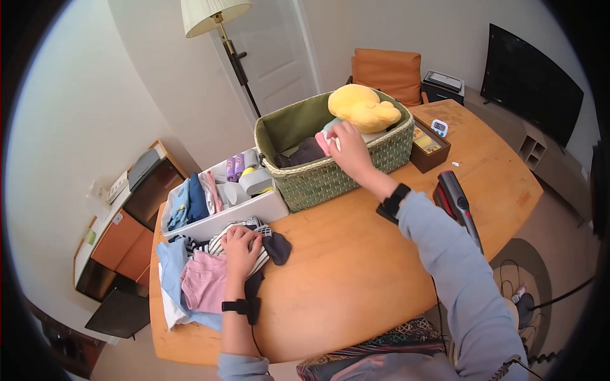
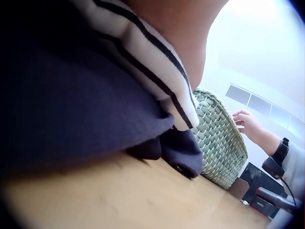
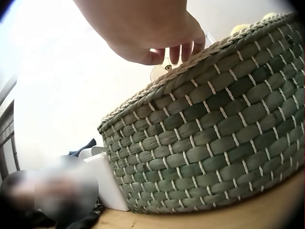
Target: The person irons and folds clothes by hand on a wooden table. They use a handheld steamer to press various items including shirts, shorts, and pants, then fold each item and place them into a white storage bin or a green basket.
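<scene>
My right hand (image 1: 351, 155) is over the near rim of the green woven basket (image 1: 330, 184), its fingers pinching a small pink and white cloth (image 1: 323, 143). In the right wrist view the basket rim (image 3: 190, 62) hides the fingertips of this hand (image 3: 157, 33). My left hand (image 1: 240, 251) rests on a black-and-white striped cloth (image 1: 262, 259) in the clothes pile. Beside it lie a pink garment (image 1: 203, 279), a light blue one (image 1: 170, 260) and a dark sock-like piece (image 1: 277, 249). Striped and dark cloth (image 2: 86, 109) fills much of the left wrist view.
A white bin (image 1: 222, 223) of folded clothes adjoins the basket, which holds a yellow plush (image 1: 362, 108) and dark cloth (image 1: 302, 152). To the right are a brown box (image 1: 432, 155), a small timer (image 1: 439, 127) and a red-and-black handheld device (image 1: 454, 197) on the wooden table (image 1: 343, 273).
</scene>
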Available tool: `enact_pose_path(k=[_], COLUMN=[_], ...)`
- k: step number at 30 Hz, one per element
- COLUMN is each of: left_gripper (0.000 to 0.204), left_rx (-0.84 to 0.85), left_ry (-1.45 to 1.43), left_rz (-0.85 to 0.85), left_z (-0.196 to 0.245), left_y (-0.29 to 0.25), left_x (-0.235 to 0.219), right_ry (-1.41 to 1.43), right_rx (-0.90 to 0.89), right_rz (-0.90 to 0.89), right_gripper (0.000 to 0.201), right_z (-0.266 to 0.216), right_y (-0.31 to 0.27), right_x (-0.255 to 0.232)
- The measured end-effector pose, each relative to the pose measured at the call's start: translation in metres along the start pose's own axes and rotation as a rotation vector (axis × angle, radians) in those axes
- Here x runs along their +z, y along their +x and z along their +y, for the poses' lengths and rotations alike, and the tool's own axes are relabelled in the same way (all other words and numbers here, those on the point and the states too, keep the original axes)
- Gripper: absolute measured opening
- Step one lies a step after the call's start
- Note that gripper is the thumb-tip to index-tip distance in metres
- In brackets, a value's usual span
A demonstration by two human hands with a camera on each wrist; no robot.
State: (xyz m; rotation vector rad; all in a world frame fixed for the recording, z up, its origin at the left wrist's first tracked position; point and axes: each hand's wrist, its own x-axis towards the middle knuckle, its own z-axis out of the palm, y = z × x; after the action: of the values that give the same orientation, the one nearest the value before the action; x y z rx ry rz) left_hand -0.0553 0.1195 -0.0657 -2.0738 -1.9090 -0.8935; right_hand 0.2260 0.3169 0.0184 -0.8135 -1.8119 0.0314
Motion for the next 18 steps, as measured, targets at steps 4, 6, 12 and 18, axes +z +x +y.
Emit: enact_pose_path(k=[4, 6, 12, 18], left_gripper=[0.028, 0.038, 0.031, 0.025], left_rx=[0.065, 0.107, 0.084, -0.067], left_ry=[0.097, 0.186, 0.349, 0.319], left_rz=[-0.118, -0.207, -0.189, -0.217], left_z=[0.015, 0.023, 0.006, 0.018], left_y=[-0.011, -0.018, -0.027, -0.016], left_x=[-0.014, -0.024, -0.033, -0.048], right_ry=[-0.066, -0.138, -0.095, -0.110], right_rx=[-0.017, -0.044, -0.047, -0.019], right_rz=[-0.063, -0.091, -0.061, -0.209], right_gripper=[0.010, 0.010, 0.007, 0.013], right_z=[-0.003, 0.003, 0.030, 0.025], right_y=[-0.040, -0.044, -0.016, 0.006], right_x=[-0.033, -0.042, -0.042, -0.011])
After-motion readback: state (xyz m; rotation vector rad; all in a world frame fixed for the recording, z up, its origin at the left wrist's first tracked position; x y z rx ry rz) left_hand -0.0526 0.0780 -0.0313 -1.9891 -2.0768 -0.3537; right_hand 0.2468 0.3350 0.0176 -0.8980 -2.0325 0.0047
